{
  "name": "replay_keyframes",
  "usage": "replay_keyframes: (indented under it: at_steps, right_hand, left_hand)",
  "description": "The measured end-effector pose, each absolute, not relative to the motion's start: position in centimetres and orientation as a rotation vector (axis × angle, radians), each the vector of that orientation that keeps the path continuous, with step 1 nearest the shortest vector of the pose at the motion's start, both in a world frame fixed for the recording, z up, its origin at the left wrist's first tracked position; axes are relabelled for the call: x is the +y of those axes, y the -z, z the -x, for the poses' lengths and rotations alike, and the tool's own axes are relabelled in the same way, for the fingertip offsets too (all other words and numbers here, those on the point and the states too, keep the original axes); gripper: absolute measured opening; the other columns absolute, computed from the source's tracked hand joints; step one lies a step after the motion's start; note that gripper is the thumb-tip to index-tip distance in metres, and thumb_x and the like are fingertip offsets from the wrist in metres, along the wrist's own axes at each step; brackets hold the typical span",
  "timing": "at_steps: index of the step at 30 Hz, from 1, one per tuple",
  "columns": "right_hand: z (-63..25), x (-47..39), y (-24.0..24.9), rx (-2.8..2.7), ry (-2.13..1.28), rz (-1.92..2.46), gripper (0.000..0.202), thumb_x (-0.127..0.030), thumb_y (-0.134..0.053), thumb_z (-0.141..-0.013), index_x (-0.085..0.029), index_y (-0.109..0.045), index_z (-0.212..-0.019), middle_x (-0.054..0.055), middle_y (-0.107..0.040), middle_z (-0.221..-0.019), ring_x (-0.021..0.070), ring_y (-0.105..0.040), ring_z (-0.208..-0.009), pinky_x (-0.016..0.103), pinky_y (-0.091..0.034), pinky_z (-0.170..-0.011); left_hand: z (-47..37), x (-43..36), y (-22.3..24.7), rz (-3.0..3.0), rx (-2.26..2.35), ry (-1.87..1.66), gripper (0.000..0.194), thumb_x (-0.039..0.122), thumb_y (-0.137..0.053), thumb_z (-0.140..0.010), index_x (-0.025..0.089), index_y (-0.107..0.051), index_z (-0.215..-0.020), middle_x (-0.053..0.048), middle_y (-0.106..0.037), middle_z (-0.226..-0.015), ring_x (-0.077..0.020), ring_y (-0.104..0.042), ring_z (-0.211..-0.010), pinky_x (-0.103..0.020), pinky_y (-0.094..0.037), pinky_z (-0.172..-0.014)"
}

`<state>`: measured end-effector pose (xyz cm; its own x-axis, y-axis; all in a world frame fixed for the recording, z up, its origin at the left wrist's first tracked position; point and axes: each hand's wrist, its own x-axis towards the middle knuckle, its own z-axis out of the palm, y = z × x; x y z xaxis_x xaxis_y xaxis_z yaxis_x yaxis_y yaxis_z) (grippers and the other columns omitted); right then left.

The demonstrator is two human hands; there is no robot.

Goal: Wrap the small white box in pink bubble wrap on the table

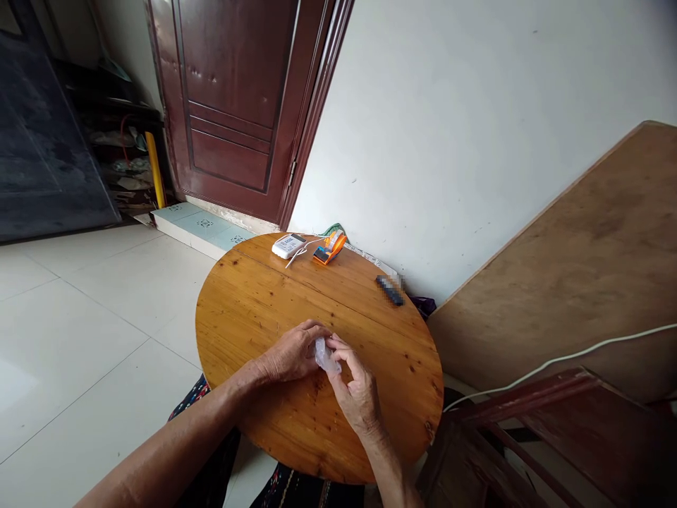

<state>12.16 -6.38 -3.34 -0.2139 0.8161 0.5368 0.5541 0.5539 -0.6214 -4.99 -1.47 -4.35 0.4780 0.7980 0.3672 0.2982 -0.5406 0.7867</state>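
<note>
Between my two hands, over the middle of a round wooden table point(248, 303), is a small crumpled piece of clear, whitish plastic point(326, 358). My left hand point(293, 351) grips it from the left, fingers curled round its far side. On the right, my right hand point(355, 381) pinches its edge between thumb and fingers. Whether the plastic is a bag or a wrapper, and whether anything lies inside, I cannot make out.
Toward the table's far edge lie a white box-shaped device point(288, 245) with a white cord, an orange tape dispenser point(331, 248) and a dark blurred object point(390, 290). A wall and a brown door point(233, 92) stand behind. A dark red wooden chair point(571, 416) is at right.
</note>
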Motion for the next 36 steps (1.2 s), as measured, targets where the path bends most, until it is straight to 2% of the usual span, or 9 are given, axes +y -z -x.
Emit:
replay_keyframes:
  at_steps: [2,5,8,13,19,24,27,32,36]
  right_hand:
    - [-12.2,-6.1,2.8,-1.845,-0.463,1.172,0.006,-0.025,-0.055,-0.089,-0.024,-0.06,-0.087,0.007,-0.071,-0.112,0.0217,-0.063,-0.112,0.032,-0.047,-0.098]
    - [-12.5,-5.2,2.2,-1.729,-0.617,1.285,0.013,-0.034,-0.06,-0.087,-0.021,-0.061,-0.085,0.004,-0.072,-0.088,0.0202,-0.066,-0.084,0.028,-0.051,-0.077]
    - [-12.7,-3.6,2.2,-1.639,-0.775,1.329,0.022,-0.041,-0.061,-0.084,-0.02,-0.059,-0.078,-0.001,-0.063,-0.07,0.0153,-0.056,-0.064,0.024,-0.045,-0.059]
    - [-12.5,-1.6,3.1,-1.614,-0.833,1.39,0.026,-0.041,-0.062,-0.081,-0.02,-0.054,-0.069,-0.003,-0.053,-0.062,0.0123,-0.045,-0.058,0.022,-0.036,-0.052]
    - [-12.1,-1.0,3.5,-1.549,-0.933,1.408,0.029,-0.046,-0.064,-0.078,-0.02,-0.055,-0.069,-0.003,-0.054,-0.062,0.013,-0.047,-0.058,0.023,-0.038,-0.054]
    - [-12.3,-0.6,3.7,-1.509,-0.999,1.353,0.028,-0.047,-0.066,-0.077,-0.019,-0.063,-0.076,-0.001,-0.062,-0.069,0.0154,-0.052,-0.064,0.025,-0.042,-0.059]
    - [-12.4,-0.7,3.8,-1.512,-1.011,1.313,0.028,-0.047,-0.066,-0.078,-0.019,-0.067,-0.082,0.0,-0.065,-0.074,0.0168,-0.055,-0.069,0.026,-0.044,-0.064]
    - [-12.4,-1.2,3.2,-1.457,-1.051,1.292,0.037,-0.055,-0.06,-0.084,-0.018,-0.068,-0.081,0.001,-0.067,-0.075,0.0185,-0.058,-0.074,0.028,-0.045,-0.068]
    - [-12.5,-1.9,2.6,-1.508,-1.186,1.201,0.046,-0.057,-0.06,-0.084,-0.019,-0.069,-0.107,0.007,-0.074,-0.099,0.0246,-0.066,-0.091,0.034,-0.05,-0.081]
  left_hand:
    - [4.9,-1.5,4.1,-1.99,0.92,-1.02,0.042,0.021,-0.066,-0.072,0.016,-0.065,-0.114,-0.009,-0.064,-0.109,-0.0202,-0.063,-0.094,-0.029,-0.05,-0.082]
    - [5.1,-1.4,3.8,-1.781,0.967,-0.945,0.033,0.021,-0.065,-0.07,0.013,-0.067,-0.102,-0.005,-0.065,-0.092,-0.0167,-0.06,-0.079,-0.024,-0.046,-0.068]
    - [5.3,-1.3,3.7,-1.589,1.043,-0.816,0.024,0.027,-0.058,-0.077,0.011,-0.066,-0.092,0.0,-0.059,-0.072,-0.0129,-0.053,-0.063,-0.022,-0.038,-0.055]
    - [4.7,-1.7,3.1,-1.756,1.304,-0.826,0.024,0.035,-0.052,-0.083,0.014,-0.064,-0.082,0.0,-0.057,-0.066,-0.0134,-0.051,-0.06,-0.024,-0.034,-0.056]
    - [4.9,-2.2,2.6,-1.81,1.531,-0.853,0.039,0.047,-0.051,-0.086,0.017,-0.062,-0.108,-0.006,-0.068,-0.082,-0.0216,-0.062,-0.077,-0.03,-0.042,-0.07]
    - [5.5,-1.6,3.2,-1.491,1.149,-0.965,0.054,0.023,-0.057,-0.071,0.016,-0.049,-0.125,-0.008,-0.067,-0.108,-0.0205,-0.063,-0.092,-0.031,-0.048,-0.08]
    - [5.5,-1.6,3.4,-1.377,0.942,-0.942,0.068,0.02,-0.059,-0.068,0.016,-0.04,-0.133,-0.01,-0.063,-0.118,-0.0201,-0.062,-0.094,-0.032,-0.049,-0.082]
    - [5.3,-1.2,4.2,-1.272,0.86,-0.97,0.072,0.027,-0.063,-0.072,0.014,-0.036,-0.137,-0.009,-0.061,-0.111,-0.0199,-0.06,-0.095,-0.033,-0.048,-0.081]
    - [5.4,-0.8,4.7,-1.274,0.886,-1.001,0.066,0.032,-0.063,-0.075,0.013,-0.039,-0.134,-0.006,-0.059,-0.101,-0.0177,-0.058,-0.089,-0.032,-0.047,-0.078]
